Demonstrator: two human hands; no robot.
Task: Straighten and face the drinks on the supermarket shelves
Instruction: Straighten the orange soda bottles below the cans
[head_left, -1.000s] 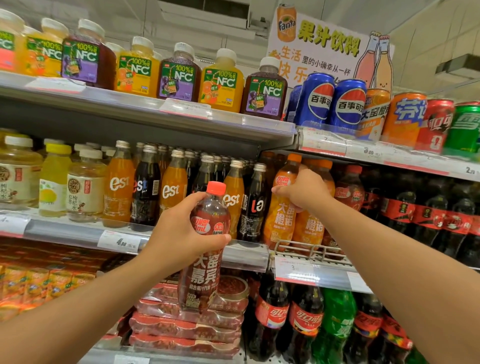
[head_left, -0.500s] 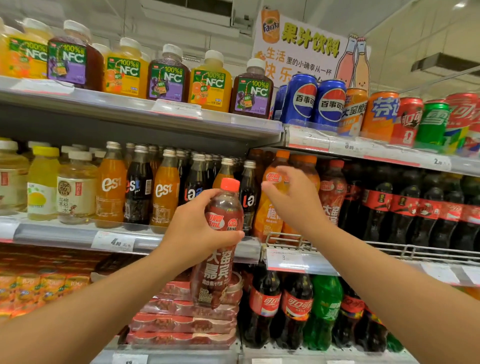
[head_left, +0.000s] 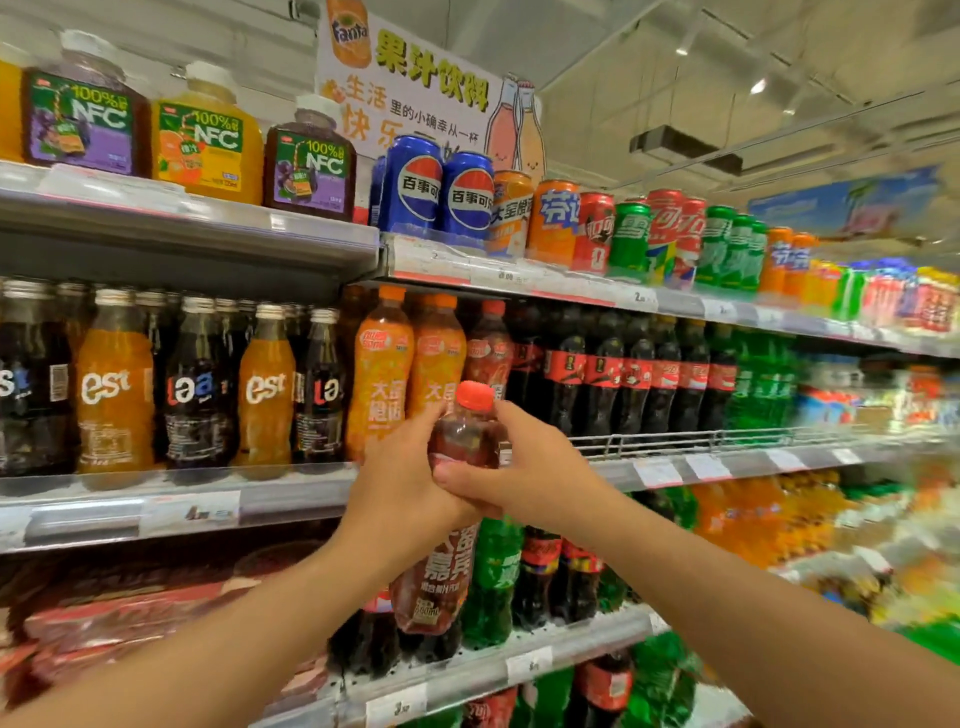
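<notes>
A dark red soda bottle (head_left: 436, 582) with a red cap and white Chinese lettering hangs upright in front of the middle shelf, below two orange soda bottles (head_left: 382, 374). My left hand (head_left: 400, 483) grips its upper body from the left. My right hand (head_left: 519, 467) closes on the same spot from the right, fingers over the left hand's fingers. Behind the cap stands another red-capped bottle (head_left: 491, 343) of the same drink on the wire shelf (head_left: 675, 439).
Est glass bottles (head_left: 117, 395) fill the middle shelf at left, cola bottles (head_left: 613, 374) at right. NFC juice bottles (head_left: 208, 140) and cans (head_left: 426, 187) line the top shelf under a Fanta sign (head_left: 415, 83). Green and cola bottles (head_left: 493, 577) stand below.
My right hand left the orange bottles on the shelf and came down onto the dark red bottle. The bottle has moved right, in front of the orange sodas. The view swung right.
</notes>
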